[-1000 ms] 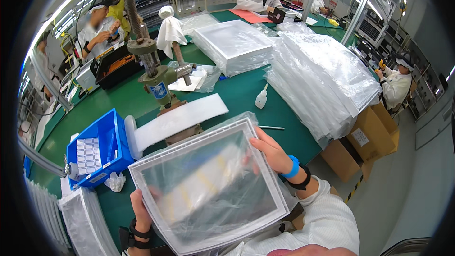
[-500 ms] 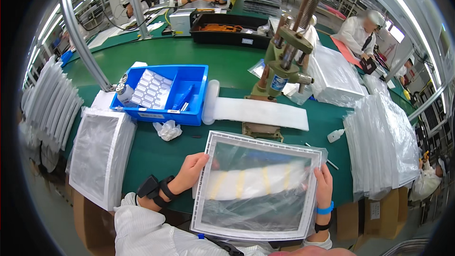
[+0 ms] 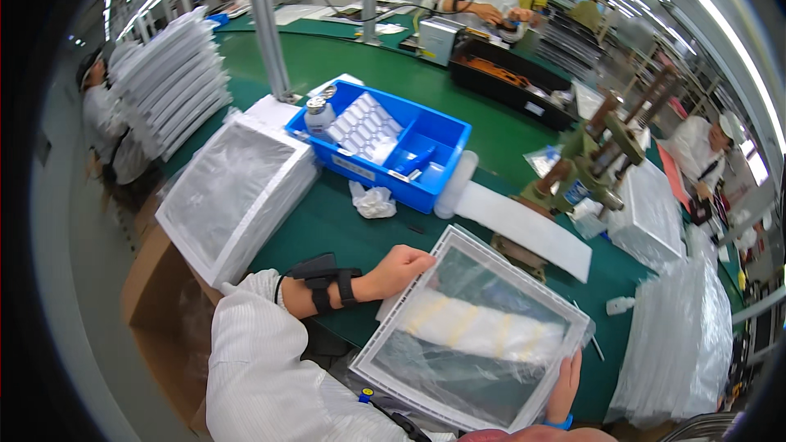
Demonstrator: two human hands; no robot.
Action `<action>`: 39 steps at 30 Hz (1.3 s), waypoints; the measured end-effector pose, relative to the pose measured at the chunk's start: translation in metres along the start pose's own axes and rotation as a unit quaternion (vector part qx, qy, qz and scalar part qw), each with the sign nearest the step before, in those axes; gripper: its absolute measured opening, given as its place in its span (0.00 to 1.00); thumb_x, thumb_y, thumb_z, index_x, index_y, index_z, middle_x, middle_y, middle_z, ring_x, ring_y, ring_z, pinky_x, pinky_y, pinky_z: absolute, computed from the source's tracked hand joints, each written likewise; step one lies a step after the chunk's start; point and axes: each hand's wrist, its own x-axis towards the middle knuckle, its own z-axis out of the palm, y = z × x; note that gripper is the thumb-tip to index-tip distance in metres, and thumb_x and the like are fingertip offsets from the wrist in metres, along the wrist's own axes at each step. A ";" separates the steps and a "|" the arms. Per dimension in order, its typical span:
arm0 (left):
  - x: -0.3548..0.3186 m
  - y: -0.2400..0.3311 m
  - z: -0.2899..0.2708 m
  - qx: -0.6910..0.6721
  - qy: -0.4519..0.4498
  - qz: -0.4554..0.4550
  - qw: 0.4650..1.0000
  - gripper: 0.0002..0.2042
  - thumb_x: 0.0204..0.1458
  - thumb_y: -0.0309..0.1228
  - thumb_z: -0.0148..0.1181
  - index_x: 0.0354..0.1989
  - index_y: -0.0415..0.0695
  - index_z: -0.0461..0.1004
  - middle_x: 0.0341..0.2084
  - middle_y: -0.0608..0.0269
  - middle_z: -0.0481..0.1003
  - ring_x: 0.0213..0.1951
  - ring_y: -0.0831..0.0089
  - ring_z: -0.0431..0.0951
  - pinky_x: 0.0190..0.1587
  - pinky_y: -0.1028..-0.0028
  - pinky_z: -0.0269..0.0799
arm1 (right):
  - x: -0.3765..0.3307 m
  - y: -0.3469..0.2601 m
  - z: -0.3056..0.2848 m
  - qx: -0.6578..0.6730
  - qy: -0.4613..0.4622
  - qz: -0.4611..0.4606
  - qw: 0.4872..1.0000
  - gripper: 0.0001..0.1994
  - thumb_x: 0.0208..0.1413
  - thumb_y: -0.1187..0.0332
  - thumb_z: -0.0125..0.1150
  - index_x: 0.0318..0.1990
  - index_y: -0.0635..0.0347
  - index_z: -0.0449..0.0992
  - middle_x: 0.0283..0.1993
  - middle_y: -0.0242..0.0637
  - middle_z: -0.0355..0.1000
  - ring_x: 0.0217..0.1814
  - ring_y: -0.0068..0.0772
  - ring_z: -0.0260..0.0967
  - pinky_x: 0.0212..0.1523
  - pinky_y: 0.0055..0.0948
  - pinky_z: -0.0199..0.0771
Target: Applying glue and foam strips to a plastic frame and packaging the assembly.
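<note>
A white rectangular frame (image 3: pixel 526 280) with a clear pane or film in its middle is held tilted in front of me, loosely wrapped in clear plastic. A white strip with yellow bands (image 3: pixel 483 329) shows within its outline; I cannot tell whether it lies inside or behind. My left hand (image 3: pixel 401 272) is closed on the frame's left edge, near the upper corner. On the opposite edge, low down, my right hand (image 3: pixel 565 383) grips the frame with its fingers along the side. The right thumb is hidden.
A blue bin (image 3: pixel 438 133) with a label sheet and bottles stands beyond the frame. Right of it are a white foam strip (image 3: pixel 532 227) and a green hand press (image 3: pixel 585 164). Bagged frames are stacked left (image 3: pixel 237 196) and right (image 3: pixel 675 336). Co-workers sit across the bench.
My view has swung left, so the bench things sit farther right in the picture. The frame now appears turned clockwise, with both hands still at its sides.
</note>
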 end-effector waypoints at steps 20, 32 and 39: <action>0.025 -0.004 -0.002 0.032 -0.053 0.009 0.998 0.17 0.63 0.36 0.51 0.26 0.35 0.73 0.18 0.74 0.67 0.24 0.87 0.61 0.26 0.77 0.59 | -0.004 0.045 -0.030 -0.005 0.079 -0.004 0.997 0.23 0.67 0.62 0.50 0.64 0.69 0.63 0.59 0.41 0.68 0.55 0.32 0.66 0.55 0.29 0.66; 0.035 -0.008 0.002 0.041 -0.051 0.078 0.995 0.24 0.62 0.41 0.54 0.17 0.36 0.60 0.13 0.70 0.53 0.20 0.82 0.50 0.22 0.69 0.48 | -0.005 0.021 -0.008 -0.008 0.117 -0.018 0.993 0.23 0.68 0.61 0.47 0.62 0.73 0.65 0.54 0.45 0.70 0.49 0.33 0.69 0.50 0.30 0.70; 0.036 -0.004 0.008 0.024 -0.037 0.085 0.995 0.26 0.61 0.43 0.55 0.17 0.36 0.59 0.13 0.67 0.51 0.19 0.80 0.50 0.22 0.68 0.48 | 0.000 0.032 -0.016 -0.011 0.150 -0.043 0.988 0.23 0.68 0.61 0.49 0.61 0.73 0.66 0.54 0.45 0.71 0.48 0.31 0.69 0.49 0.28 0.70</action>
